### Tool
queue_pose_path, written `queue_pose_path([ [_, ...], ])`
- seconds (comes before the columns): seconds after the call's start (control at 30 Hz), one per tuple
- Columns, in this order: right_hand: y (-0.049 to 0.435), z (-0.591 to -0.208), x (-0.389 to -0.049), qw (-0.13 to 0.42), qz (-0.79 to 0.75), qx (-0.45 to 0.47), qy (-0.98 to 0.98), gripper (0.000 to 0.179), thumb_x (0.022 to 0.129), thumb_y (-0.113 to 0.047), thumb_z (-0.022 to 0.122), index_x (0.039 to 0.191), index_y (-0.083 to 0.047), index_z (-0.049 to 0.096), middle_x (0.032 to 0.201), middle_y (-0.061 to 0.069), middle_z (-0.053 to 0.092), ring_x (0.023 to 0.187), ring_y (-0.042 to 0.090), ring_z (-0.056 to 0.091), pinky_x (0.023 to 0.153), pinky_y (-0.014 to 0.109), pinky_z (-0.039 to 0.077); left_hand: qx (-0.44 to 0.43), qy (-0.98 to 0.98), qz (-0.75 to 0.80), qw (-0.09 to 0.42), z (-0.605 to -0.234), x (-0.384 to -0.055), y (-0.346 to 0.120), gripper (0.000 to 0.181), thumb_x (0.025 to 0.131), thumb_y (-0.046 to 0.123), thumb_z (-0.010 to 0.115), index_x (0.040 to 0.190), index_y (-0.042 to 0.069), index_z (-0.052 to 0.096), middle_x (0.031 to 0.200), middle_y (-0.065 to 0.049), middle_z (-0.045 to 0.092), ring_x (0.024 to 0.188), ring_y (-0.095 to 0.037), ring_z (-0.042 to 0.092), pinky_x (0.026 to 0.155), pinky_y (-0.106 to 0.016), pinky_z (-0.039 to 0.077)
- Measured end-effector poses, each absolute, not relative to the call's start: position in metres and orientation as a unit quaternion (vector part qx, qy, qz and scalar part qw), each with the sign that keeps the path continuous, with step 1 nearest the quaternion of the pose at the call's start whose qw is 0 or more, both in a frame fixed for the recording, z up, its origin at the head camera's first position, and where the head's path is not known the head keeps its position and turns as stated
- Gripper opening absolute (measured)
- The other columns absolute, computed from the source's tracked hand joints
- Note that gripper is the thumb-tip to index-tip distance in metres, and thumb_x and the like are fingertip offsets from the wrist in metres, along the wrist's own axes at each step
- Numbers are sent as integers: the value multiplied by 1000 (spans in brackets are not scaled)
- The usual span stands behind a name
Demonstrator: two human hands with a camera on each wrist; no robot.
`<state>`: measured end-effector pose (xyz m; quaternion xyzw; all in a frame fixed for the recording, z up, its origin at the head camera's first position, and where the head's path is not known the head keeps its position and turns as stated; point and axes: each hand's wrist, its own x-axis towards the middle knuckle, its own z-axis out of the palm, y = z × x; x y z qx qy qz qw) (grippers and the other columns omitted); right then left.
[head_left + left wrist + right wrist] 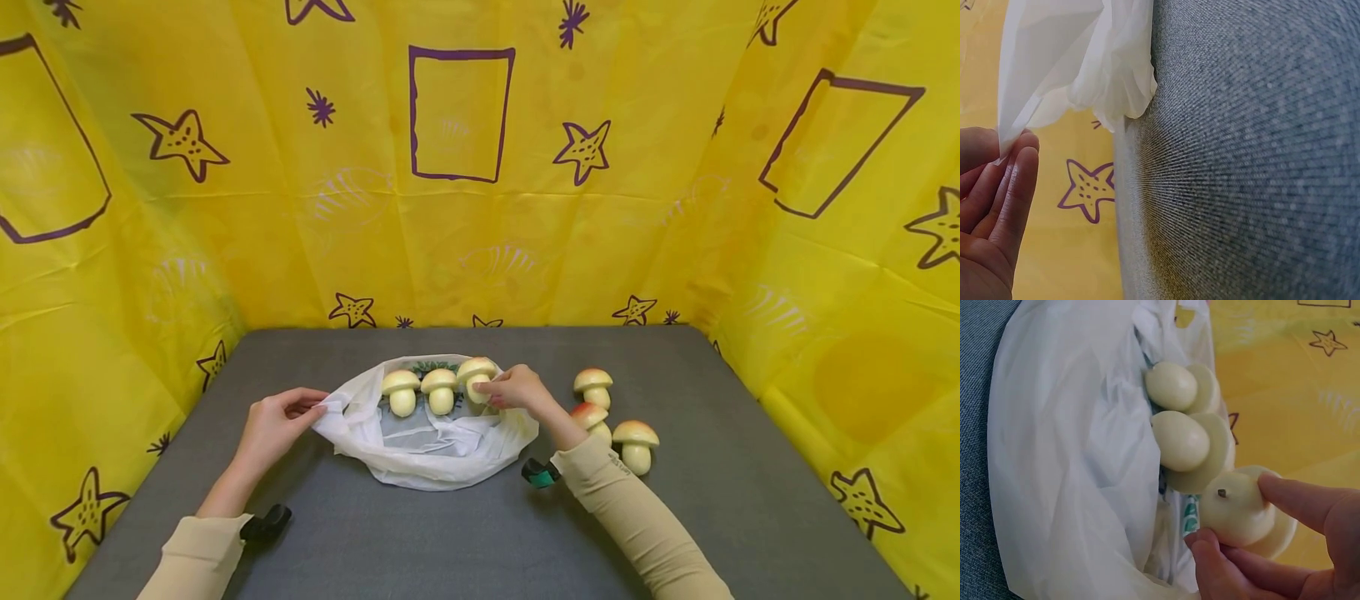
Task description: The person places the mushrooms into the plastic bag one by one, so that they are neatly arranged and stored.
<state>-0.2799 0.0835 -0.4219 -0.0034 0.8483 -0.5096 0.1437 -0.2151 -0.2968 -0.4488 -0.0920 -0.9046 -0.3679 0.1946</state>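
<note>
A white plastic bag (442, 471) lies on the table with its mouth spread wide. Thumb and fingers of my left hand (279, 425) pinch the bag's left edge; the left wrist view shows the thin plastic (1054, 56) between them. My right hand (520, 390) holds a toy mushroom (1238, 509) by its stem, at the right side of the bag's mouth. Two more mushrooms, one at the left (402, 392) and one in the middle (440, 392), sit side by side within the opening, caps toward the far side. Green print shows on the plastic behind them.
Three mushrooms with reddish caps rest to the right of the bag: a far one (592, 387), one partly behind the right forearm (590, 417), and a near one (637, 446). The grey table (420, 542) meets yellow patterned cloth (465, 250) at the back and sides.
</note>
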Motion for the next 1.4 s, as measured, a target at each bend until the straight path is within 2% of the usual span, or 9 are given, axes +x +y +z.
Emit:
queue_pose_path([
  [0.27,80,-425,-280,120,-447,7,886,39,76,-41,77,78,-3,75,74,12,73,70,23,71,65,29,55,-91,-905,-367,194,-451,-215,-297,14,83,19,74,96,14,74,82,-3,71,65,-1,59,59,-12,48],
  [0.5,79,-427,-281,94,-392,1,915,42,75,-44,77,67,-3,73,65,11,70,63,22,69,50,19,40,-90,-904,-370,193,-450,-214,-297,15,83,20,74,97,13,74,83,-3,71,66,-1,59,59,-12,49],
  [0.73,79,-429,-282,99,-376,-7,921,41,74,-43,78,64,-3,73,63,11,70,60,20,69,51,20,44,-90,-904,-369,195,-449,-213,-296,15,83,19,73,97,13,73,83,-3,71,66,-1,59,59,-13,48],
  [0.9,78,-428,-281,96,-359,-8,928,42,74,-44,77,62,-4,73,62,10,69,58,19,66,51,21,42,-94,-903,-369,197,-449,-213,-296,15,83,17,74,97,12,73,83,-4,71,66,-1,59,59,-12,49],
  [1.17,79,-429,-281,113,-366,-15,924,38,76,-40,77,67,-4,74,67,11,71,59,17,68,53,21,46,-96,-903,-368,199,-448,-214,-295,15,82,17,74,96,12,73,83,-4,71,66,-1,59,59,-12,49],
  [1.4,80,-430,-280,115,-367,-21,923,40,76,-42,77,67,-3,74,67,12,71,57,17,67,52,21,43,-92,-904,-367,198,-448,-213,-295,15,82,17,74,96,12,73,82,-4,71,65,-1,58,59,-12,49],
])
